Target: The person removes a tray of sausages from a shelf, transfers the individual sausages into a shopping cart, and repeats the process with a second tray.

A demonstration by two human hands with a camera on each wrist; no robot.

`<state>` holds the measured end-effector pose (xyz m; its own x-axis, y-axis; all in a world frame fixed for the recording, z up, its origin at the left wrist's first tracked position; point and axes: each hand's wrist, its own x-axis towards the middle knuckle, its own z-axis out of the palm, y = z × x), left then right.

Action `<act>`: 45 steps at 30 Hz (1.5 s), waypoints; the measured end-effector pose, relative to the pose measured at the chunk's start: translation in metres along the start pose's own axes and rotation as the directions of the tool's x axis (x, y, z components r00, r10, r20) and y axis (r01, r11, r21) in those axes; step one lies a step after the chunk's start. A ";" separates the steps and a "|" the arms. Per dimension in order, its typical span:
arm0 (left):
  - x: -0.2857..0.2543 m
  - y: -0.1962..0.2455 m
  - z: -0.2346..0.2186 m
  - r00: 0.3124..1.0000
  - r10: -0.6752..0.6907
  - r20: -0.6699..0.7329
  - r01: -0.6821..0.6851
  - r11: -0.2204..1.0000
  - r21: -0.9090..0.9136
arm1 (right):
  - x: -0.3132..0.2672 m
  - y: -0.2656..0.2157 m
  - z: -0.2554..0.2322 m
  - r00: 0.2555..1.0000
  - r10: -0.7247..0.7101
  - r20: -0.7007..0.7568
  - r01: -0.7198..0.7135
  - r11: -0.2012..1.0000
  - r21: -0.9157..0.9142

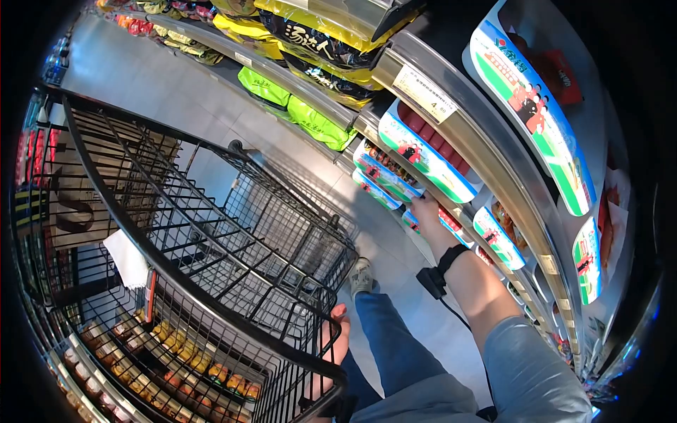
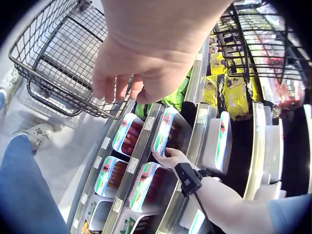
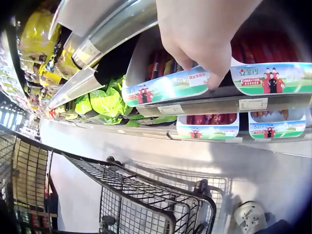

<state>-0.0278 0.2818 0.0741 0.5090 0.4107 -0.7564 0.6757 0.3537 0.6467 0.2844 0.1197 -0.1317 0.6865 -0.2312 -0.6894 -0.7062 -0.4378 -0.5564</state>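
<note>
My right hand [image 3: 200,39] reaches down to a white plastic tray [image 3: 161,87] of packaged red-brown sausage snacks on the shelf. Its thumb and a finger pinch the tray's printed front edge, seen from the side in the left wrist view. The other fingers are mostly hidden. In the head view this hand [image 1: 425,213] is at the shelf's lower level. My left hand [image 2: 141,63] hangs with loosely curled fingers beside the black wire shopping cart [image 2: 58,87], nothing visible in its grasp. The cart's bars partly cover it in the head view.
More sausage trays [image 3: 273,75] line the tiered shelf, with price tags [image 1: 425,92] along its edges. Yellow noodle packs [image 1: 328,35] and bright green packs [image 1: 303,109] lie farther along. A paper bag [image 1: 106,183] stands by the cart's far end. My shoe [image 1: 362,275] is on the floor.
</note>
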 end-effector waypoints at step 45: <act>-0.161 0.128 -0.326 0.450 0.787 -0.421 -0.316 0.582 0.750 | -0.488 -0.185 0.098 -0.112 -0.976 0.185 0.989 -0.127 -0.070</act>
<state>-0.1971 0.5344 0.3100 0.5365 0.8174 0.2100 0.6321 -0.5541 0.5417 0.0630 0.3985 0.2627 0.5806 0.6141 0.5345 0.7810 -0.2344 -0.5789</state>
